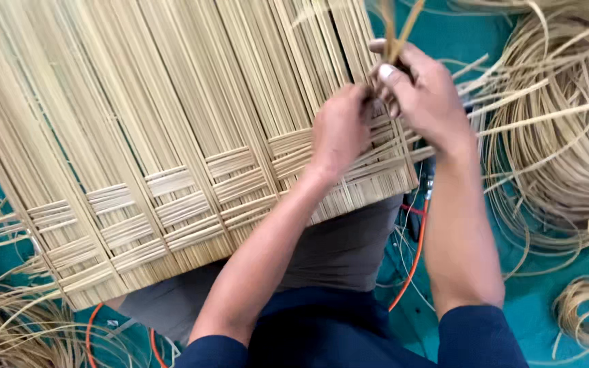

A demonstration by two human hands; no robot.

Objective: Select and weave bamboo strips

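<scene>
Both hands [376, 109] at woven mat's [172, 136] right edge, right gripping strands [395, 31].

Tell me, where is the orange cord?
In the head view, the orange cord runs down the teal floor between the person's grey lap and right forearm, just below the woven mat; another bit curls at the lower left.

Setting: cane-weaving craft workshop, work done seated at floor level. Evidence: large woven panel [172, 157] of pale split cane strips, partly interlaced along its near edge, resting across the person's lap; loose coils of cane [560, 136] heaped at right; further loose strands [8, 320] near left; teal floor covering [547, 286]; orange cord [414, 262] beneath.
</scene>
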